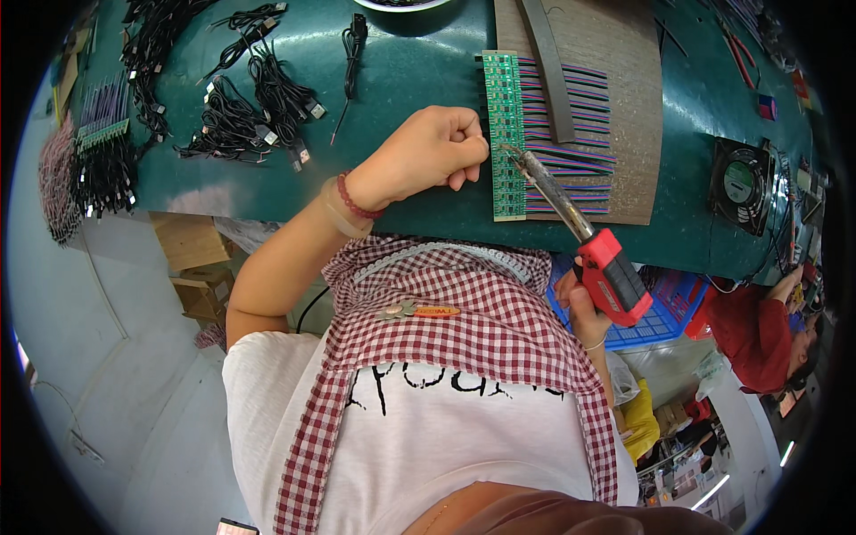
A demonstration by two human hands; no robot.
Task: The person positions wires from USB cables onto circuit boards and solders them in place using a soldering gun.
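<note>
The strip-shaped circuit-board panel (pixel 506 192), green and set with small components, lies ahead of the person on the tabletop (pixel 419 67), resting on a brown board (pixel 635 152). Its long axis runs away from the person, from its near end to its far end, so its long edges face left and right.

The hands are apart, on opposite sides of the panel. The left hand (pixel 437 152) is the nearer, just beside the panel's left long edge, about midway along; its fingers are curled in with the thumb against the forefinger, and whether they pinch anything small cannot be told. The right hand (pixel 584 308) is farther off, to the near right of the panel, wrapped round the red handle of a soldering gun (pixel 584 236). The gun slants up and leftward, so its tip overlaps the panel's middle; whether it touches cannot be told.

Multicoloured wires (pixel 580 163) extend rightward from the panel, with a grey bar (pixel 550 76) across them. Black USB cables (pixel 278 89) lie well left of the panel, and a black fan (pixel 740 185) sits well to its right.
</note>
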